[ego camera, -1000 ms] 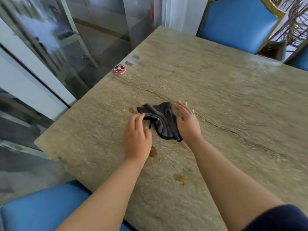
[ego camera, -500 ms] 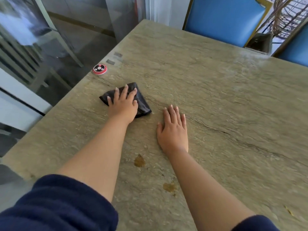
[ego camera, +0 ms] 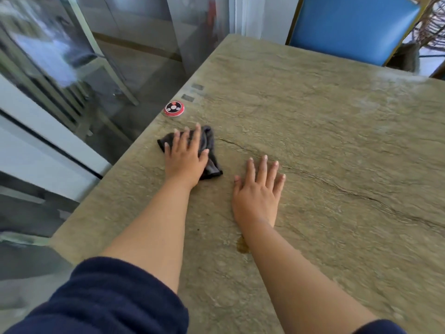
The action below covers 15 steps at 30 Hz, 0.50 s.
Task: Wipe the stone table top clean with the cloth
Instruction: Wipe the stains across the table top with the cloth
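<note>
1. Stone table top (ego camera: 325,165): greenish-grey, rough-veined, with a long dark crack running from near the cloth off toward the right edge.
2. Cloth (ego camera: 209,150): dark grey, bunched, lying near the table's left edge, just this side of a round red-and-black disc (ego camera: 174,108). Cloth and disc are close but apart.
3. Left hand (ego camera: 185,156): palm down on top of the cloth, fingers straight and a little spread, pressing it flat to the stone. Fingertips reach past the cloth's far side; part of the cloth sticks out to the right of the hand, a corner to the left.
4. Right hand (ego camera: 258,191): flat on bare stone, just right of the cloth and not touching it. Fingers straight, fanned apart, thumb out to the left. It holds nothing.
5. Brownish stain (ego camera: 242,245): on the stone beside the right forearm, partly hidden by it.
6. Dark navy sleeve (ego camera: 108,300) on the left arm; a sliver of the same colour at the right elbow.
7. Two small grey rectangular marks (ego camera: 192,92) on the table edge beyond the disc.
8. Blue padded chair (ego camera: 349,27) with gold frame at the far side. Glass panels to the left, blurred.
</note>
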### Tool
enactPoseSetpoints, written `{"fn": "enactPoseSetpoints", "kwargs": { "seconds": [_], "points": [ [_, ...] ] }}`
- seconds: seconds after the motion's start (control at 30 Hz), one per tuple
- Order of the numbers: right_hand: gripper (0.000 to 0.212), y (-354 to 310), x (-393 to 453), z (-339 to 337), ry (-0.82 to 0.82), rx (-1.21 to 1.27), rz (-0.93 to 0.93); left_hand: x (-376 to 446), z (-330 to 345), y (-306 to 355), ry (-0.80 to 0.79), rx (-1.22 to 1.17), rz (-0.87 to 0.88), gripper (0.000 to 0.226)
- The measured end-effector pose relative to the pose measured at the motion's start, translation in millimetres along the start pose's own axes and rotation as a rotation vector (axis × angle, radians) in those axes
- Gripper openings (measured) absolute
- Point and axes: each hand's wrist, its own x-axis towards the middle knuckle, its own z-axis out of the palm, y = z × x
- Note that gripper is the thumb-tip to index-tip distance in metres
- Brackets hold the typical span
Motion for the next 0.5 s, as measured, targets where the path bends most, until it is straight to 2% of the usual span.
{"fn": "enactPoseSetpoints", "kwargs": {
  "seconds": [0.07,0.13,0.27,0.37,0.43,0.5],
  "points": [
    [0.059,-2,1,1,-0.006,-0.036,-0.001,-15,-4,-21,0.015,0.029,-0.036,0.065],
    [0.060,-2,-1,0,-0.016,-0.055,0.002,-45,-5,-30,0.005,0.034,0.038,0.060],
    [0.059,-9,0,-5,-0.079,-0.062,0.064,-113,-10,-41,-0.053,0.078,0.420,0.061],
    [0.058,-32,-3,-6,-0.114,0.017,0.098,-112,-19,-67,-0.144,0.092,0.670,0.060],
    [0.058,-55,-14,0,-0.112,0.117,0.027,-85,-18,-82,-0.114,0.098,0.599,0.060],
    [0.058,-74,-31,12,-0.095,0.150,-0.046,-58,-19,-94,-0.056,0.080,0.338,0.065]
  ]
}}
